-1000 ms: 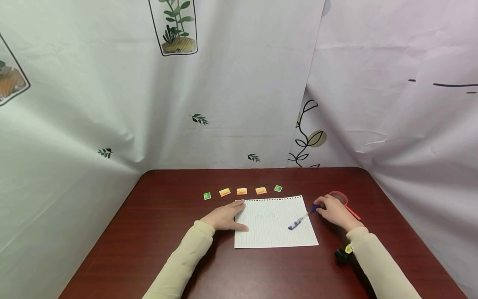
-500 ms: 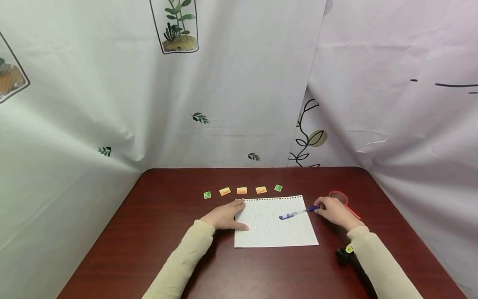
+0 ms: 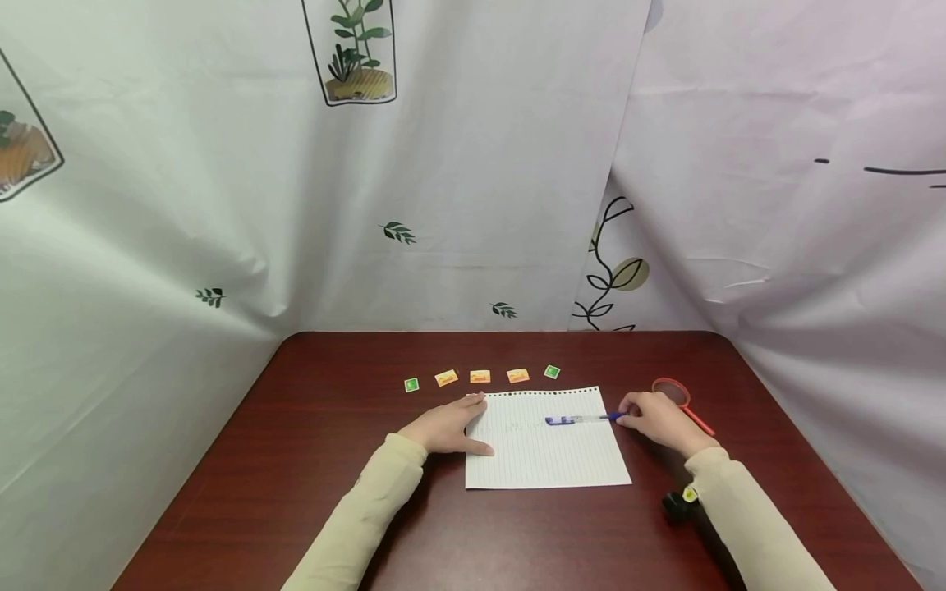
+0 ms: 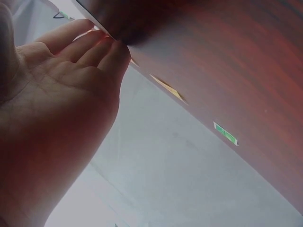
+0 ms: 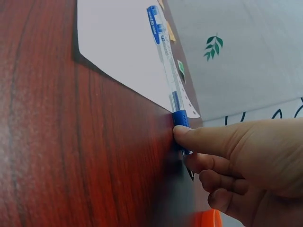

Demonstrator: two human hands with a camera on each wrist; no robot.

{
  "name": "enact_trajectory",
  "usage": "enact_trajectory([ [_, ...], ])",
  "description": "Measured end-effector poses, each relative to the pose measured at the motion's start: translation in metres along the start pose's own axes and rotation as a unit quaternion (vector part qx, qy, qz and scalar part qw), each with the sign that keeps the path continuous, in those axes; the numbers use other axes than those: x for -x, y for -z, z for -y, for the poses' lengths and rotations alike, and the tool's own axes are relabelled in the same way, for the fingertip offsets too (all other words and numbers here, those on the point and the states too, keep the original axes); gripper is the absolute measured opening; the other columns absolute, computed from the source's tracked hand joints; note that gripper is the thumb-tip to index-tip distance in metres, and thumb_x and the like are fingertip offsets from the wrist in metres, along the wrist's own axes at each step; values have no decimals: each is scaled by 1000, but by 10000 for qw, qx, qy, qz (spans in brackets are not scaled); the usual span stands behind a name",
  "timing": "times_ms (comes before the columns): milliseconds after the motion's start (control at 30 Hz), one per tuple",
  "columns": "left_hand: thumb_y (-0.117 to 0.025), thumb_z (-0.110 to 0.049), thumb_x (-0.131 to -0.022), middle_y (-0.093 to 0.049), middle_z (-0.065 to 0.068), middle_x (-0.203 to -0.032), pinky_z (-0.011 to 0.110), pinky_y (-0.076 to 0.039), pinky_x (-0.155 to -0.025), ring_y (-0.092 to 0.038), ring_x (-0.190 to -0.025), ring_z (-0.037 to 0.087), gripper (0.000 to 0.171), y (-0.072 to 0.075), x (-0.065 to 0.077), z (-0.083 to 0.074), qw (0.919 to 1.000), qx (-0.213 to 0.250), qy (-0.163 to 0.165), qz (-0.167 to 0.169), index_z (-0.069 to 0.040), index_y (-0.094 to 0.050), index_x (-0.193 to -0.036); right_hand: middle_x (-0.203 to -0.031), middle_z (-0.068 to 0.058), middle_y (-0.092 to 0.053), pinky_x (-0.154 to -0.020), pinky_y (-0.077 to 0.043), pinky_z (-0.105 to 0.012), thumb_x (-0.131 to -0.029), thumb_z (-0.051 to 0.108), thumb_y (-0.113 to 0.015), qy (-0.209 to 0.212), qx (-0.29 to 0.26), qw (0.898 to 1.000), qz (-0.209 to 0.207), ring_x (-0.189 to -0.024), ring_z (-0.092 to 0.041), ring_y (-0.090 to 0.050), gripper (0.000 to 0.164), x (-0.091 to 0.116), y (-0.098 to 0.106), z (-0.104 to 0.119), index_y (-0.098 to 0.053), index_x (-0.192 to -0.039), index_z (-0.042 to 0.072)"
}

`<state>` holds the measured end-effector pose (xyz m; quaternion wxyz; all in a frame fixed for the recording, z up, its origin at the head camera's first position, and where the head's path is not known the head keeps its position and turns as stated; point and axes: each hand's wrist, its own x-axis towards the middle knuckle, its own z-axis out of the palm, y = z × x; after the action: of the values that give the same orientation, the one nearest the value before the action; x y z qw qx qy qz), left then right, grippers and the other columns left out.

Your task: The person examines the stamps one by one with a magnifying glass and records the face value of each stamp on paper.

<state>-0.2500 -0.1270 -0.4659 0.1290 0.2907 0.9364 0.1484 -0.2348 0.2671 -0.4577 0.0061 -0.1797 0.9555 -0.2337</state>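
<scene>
A sheet of lined paper [image 3: 547, 460] with a punched top edge lies on the brown table. My left hand [image 3: 443, 427] rests on its left edge, thumb spread from the fingers. In the left wrist view the palm of that left hand [image 4: 61, 90] shows, fingers nearly straight. My right hand [image 3: 658, 419], just off the paper's right side, pinches a clear and blue ballpoint pen [image 3: 580, 419] near its writing end. The right wrist view shows the thumb of my right hand [image 5: 246, 165] on the blue grip of the pen [image 5: 165, 61], its clip end pointing away over the paper.
Beyond the paper, small orange cards [image 3: 479, 377] and green stickers [image 3: 552, 372] form a row. A red-rimmed magnifying glass [image 3: 699, 420] lies right of my right hand. A dark round object [image 3: 676, 507] sits by the right sleeve. Patterned white cloth [image 3: 488, 164] hangs behind the table.
The pen's clip end has swung up and left over the paper, from slanting toward me to lying almost level. My right hand keeps its pinch; the left hand has stayed in place.
</scene>
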Motion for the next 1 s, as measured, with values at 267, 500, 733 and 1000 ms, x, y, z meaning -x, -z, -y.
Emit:
enact_trajectory([
  [267, -75, -58, -84, -34, 10, -162, 40, -37, -113, -31, -149, 22, 95, -1, 0, 0, 10000, 3, 24, 9, -3, -41, -154, -73, 5, -60, -64, -46, -31, -90, 11, -76, -94, -3, 9999, 38, -67, -10, -53, 9, 1, -2, 0, -68, -89, 7],
  [500, -75, -58, -85, -32, 10, -162, 40, -36, -114, -29, -150, 21, 95, 1, 0, -1, 10000, -22, 29, 31, -3, -40, -154, -74, 5, -61, -63, -48, -30, -92, 14, -74, -89, -53, 9999, -91, -67, -10, -54, 9, 2, -1, -1, -69, -93, 7],
  [733, -75, -58, -85, -32, 9, -162, 39, -36, -114, -29, -150, 21, 95, 1, 0, -1, 10000, -24, 53, 36, -3, -40, -154, -71, 6, -57, -60, -45, -28, -94, 16, -73, 9, -121, 9994, -323, -65, -10, -51, 9, 1, -1, -2, -69, -93, 7],
  [1000, -75, -58, -84, -34, 10, -162, 40, -36, -114, -30, -149, 22, 95, 1, 1, -1, 10000, -18, 47, 9, -3, -41, -154, -73, 6, -57, -61, -46, -28, -95, 16, -71, 161, -133, 9984, -531, -66, -9, -51, 11, 0, -2, -3, -67, -96, 6],
])
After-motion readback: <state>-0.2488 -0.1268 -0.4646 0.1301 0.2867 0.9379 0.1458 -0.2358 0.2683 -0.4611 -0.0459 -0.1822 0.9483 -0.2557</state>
